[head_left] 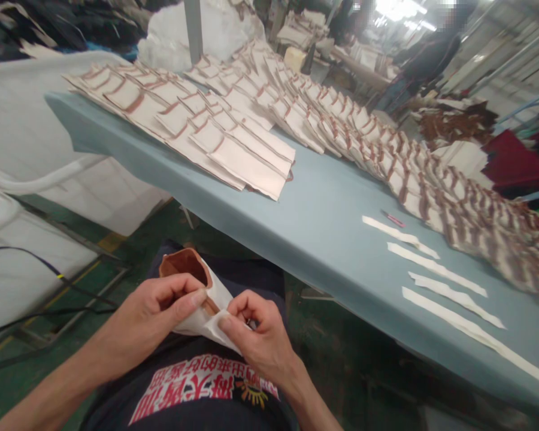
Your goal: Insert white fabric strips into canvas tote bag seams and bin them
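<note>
Over my lap, in front of my dark printed shirt (193,392), I hold a cream fabric piece with a brown lining (220,293). Its open end faces up and away, showing the brown inside. My left hand (159,314) pinches the edge beside this opening between thumb and fingers. Closed on the cream fabric a little to the right is my right hand (263,332), thumb on top and fingers curled. A narrow brown strip (210,306) shows between the two hands. The lower part of the piece is partly hidden by my hands.
A blue-grey table (323,215) runs diagonally ahead, bearing cream pieces with brown trim (247,158) in overlapping rows. Several cream strips (449,311) and a small pink tool (393,219) lie at right. A white bin (18,102) and dark cables (40,257) are left; a person (424,60) stands behind.
</note>
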Tool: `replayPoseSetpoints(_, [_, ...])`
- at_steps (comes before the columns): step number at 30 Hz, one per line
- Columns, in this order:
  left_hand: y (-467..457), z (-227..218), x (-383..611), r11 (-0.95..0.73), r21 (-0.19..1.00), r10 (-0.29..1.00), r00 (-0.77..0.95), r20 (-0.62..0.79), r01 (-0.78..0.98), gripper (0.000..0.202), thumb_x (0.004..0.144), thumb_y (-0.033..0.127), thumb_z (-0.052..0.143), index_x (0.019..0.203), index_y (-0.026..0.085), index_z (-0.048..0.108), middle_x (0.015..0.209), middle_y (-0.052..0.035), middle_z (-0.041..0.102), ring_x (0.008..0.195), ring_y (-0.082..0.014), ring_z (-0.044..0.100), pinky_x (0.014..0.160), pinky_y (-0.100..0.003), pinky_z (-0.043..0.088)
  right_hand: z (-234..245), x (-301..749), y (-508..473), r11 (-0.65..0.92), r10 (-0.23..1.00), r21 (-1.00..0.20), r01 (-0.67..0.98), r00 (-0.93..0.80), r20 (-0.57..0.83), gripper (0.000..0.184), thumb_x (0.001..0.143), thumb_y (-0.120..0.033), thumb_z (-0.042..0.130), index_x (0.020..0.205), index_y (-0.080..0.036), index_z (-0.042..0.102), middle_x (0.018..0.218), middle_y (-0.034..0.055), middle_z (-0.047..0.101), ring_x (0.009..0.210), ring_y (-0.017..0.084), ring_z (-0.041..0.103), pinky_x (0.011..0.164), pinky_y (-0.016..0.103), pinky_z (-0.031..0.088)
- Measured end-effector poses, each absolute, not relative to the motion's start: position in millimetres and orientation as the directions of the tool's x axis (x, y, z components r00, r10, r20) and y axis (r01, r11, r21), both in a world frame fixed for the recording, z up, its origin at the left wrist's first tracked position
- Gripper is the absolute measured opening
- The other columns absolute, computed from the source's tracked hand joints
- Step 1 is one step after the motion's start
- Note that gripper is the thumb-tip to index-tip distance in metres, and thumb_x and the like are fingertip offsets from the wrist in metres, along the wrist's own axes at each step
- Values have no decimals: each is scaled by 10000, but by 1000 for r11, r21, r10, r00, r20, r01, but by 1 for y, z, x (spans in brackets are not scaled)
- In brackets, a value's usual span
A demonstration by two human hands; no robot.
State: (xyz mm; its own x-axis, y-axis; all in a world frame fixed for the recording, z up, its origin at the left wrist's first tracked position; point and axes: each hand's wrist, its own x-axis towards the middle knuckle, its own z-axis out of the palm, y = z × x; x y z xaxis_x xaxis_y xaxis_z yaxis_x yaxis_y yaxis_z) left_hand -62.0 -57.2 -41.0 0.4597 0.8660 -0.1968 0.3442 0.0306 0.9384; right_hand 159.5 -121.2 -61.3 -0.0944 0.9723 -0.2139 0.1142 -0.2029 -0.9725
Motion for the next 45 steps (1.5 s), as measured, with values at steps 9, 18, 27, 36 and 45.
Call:
replayPoseSetpoints(9, [-32,-6,-45,58,989,821,557,-125,137,374,1024,469,744,758,220,825,667,32,616,578,-113,517,506,-147,433,7,178,-107,-181,978,-968,173,-73,-196,280,942,-430,771,792,-215,673,585,-81,539,520,87,405,525,258,276])
replayPoseSetpoints(18, [-27,-4,-39,126,988,791,591,-157,93,354,992,442,765,713,227,800,652,50,576,573,-98,469,497,-134,395,22,172,-97,-187,978,-942,279,-35,-204,292,949,-460,743,793,-224,672,581,-82,526,522,93,410,528,262,276])
replayPoseSetpoints(27, [-29,-14,-39,91,990,810,570,-136,108,411,1017,445,748,673,221,751,622,59,562,558,-99,427,480,-151,363,20,170,-97,-239,967,-919,315,-10,-254,285,931,-459,727,777,-238,635,579,-83,522,526,100,413,535,262,281])
replayPoseSetpoints(36, [-32,-2,-35,71,989,828,546,-130,128,378,945,414,747,619,223,752,594,46,565,532,-103,433,458,-164,345,20,167,-95,-194,977,-913,359,-14,-213,282,947,-449,743,785,-242,641,589,-74,526,549,109,438,564,280,293])
replayPoseSetpoints(45, [-35,-13,-40,76,981,834,527,-161,179,393,955,447,729,631,223,731,617,41,603,547,-118,443,479,-191,352,3,171,-93,-299,941,-930,213,-96,-324,341,966,-480,803,802,-225,647,623,-73,574,564,96,435,531,255,289])
